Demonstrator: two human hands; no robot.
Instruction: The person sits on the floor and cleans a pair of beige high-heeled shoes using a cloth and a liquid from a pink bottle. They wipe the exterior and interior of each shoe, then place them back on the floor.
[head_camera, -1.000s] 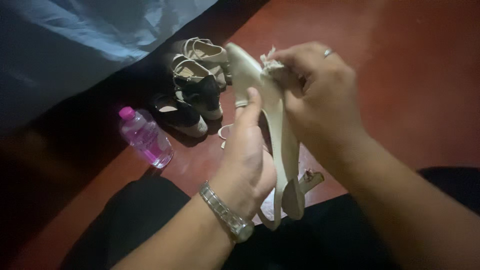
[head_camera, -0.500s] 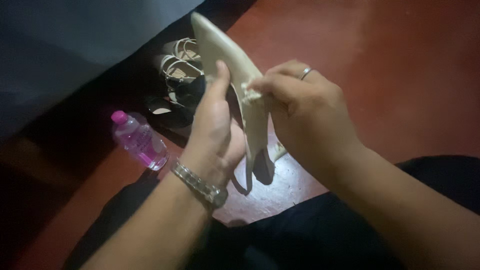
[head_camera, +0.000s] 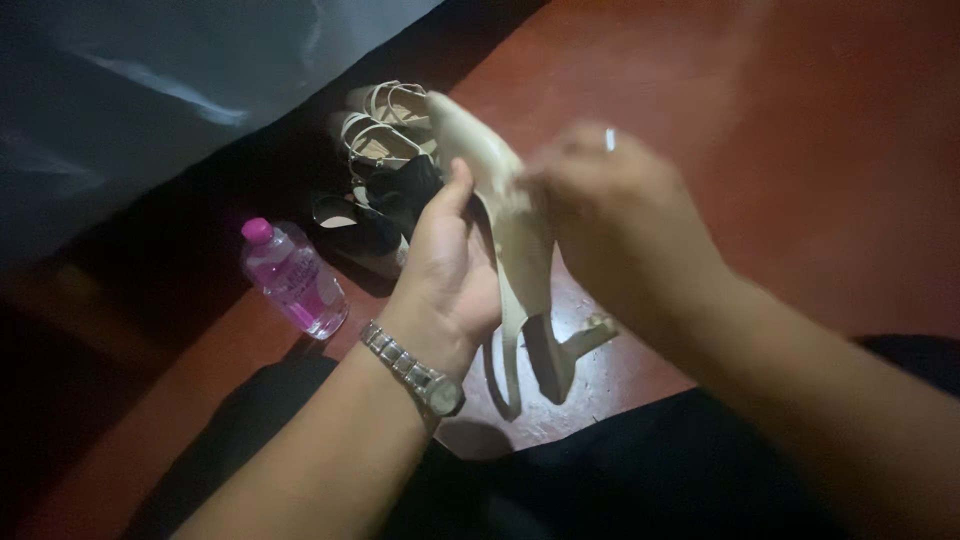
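One head-worn view looks steeply down, close over the lap and red floor (head_camera: 800, 120)

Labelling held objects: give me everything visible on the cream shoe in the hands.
The cream shoe is a pointed-toe slingback with a thin back strap loop and a short block heel, smooth and slightly glossy like leather or faux leather. It is held up off the red floor, toe pointing up and away, heel hanging down. The left hand grips its middle from the side; the right hand, motion-blurred, presses against its upper part.
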